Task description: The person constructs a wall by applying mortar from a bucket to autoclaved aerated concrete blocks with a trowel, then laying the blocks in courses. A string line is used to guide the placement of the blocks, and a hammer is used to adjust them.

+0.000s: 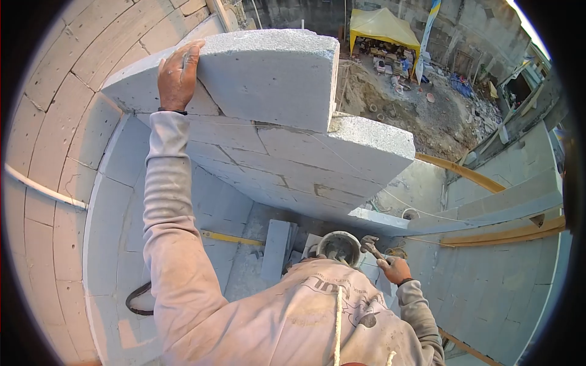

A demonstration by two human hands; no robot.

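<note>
My left hand (178, 78) rests on the top edge of the grey-white block wall (268, 82), its thumb and fingers apart over the upper course. At the lower right, my right hand (394, 270) is wrapped round the handle of a hammer-like tool (371, 246), whose head points up and left. Beside the tool, a round bucket (339, 249) with grey material inside stands below the wall, partly hidden by my shirt. A thin string (342, 160) crosses the wall face.
A loose block (279, 247) stands upright near the bucket, next to a yellow level or bar (232, 238). Another block wall (67, 116) rises at the left. Wooden planks (506, 236) lie at the right. Beyond the wall is a yellow canopy (384, 25) over rough ground.
</note>
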